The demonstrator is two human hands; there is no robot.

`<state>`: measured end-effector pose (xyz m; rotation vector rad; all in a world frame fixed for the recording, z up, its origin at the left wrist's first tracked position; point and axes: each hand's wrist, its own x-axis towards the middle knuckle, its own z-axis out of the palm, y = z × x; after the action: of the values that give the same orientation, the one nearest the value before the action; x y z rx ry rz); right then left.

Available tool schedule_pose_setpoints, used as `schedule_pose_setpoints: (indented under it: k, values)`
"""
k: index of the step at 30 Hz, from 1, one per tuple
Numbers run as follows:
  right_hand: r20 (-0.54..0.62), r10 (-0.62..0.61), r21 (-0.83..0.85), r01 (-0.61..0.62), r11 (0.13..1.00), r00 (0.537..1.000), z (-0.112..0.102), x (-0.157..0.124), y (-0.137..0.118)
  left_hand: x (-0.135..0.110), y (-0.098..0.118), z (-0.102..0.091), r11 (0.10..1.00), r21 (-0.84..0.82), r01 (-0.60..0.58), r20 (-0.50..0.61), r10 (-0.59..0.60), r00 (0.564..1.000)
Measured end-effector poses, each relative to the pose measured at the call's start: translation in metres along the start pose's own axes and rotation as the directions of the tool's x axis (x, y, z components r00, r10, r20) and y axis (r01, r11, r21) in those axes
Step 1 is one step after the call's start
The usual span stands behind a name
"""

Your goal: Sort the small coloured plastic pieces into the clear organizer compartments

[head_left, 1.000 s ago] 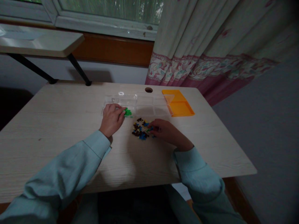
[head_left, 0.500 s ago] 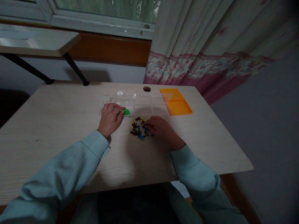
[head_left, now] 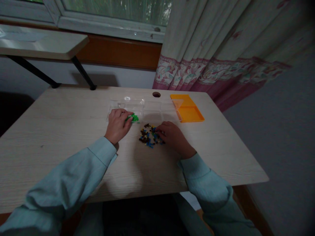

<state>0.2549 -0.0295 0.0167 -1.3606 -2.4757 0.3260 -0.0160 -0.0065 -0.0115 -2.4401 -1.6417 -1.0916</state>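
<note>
A clear plastic compartment box (head_left: pixel 152 105) lies on the wooden table (head_left: pixel 61 131), and a small heap of green pieces (head_left: pixel 134 118) sits in its near left compartment. My left hand (head_left: pixel 118 125) rests at that compartment with curled fingers touching the green pieces. A loose pile of small brown, blue and yellow pieces (head_left: pixel 148 135) lies on the table in front of the box. My right hand (head_left: pixel 172 137) lies at the pile's right edge, fingers bent down onto the pieces. What its fingertips pinch is too small to make out.
An orange lid (head_left: pixel 187 108) lies beside the box's right end. A round cable hole (head_left: pixel 156 94) is in the table behind the box. A second table (head_left: pixel 36 42) stands at the back left, a patterned curtain (head_left: pixel 211 49) at the back right.
My right hand has slid slightly left and farther along the pile's edge. My left hand has stayed at the green pieces.
</note>
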Motion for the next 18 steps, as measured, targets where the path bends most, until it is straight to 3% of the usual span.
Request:
schedule_pose_setpoints:
  k: [5,11,18]
  values:
    - [-0.021,0.04,-0.012,-0.04,0.999,0.999,-0.0004,0.0003,0.0,-0.0004,-0.0002,0.0009,1.0,-0.008,-0.008,-0.015,0.008,1.0]
    - [0.04,-0.061,0.004,0.06,0.998,0.997,0.0012,0.0004,-0.002,-0.0006,-0.0011,0.001,1.0,0.007,-0.01,-0.009,0.011,1.0]
    - [0.039,-0.085,-0.064,0.088,0.994,0.996,0.0039,0.0,-0.004,-0.0008,0.0,0.0007,1.0,0.019,-0.004,-0.01,0.004,1.0]
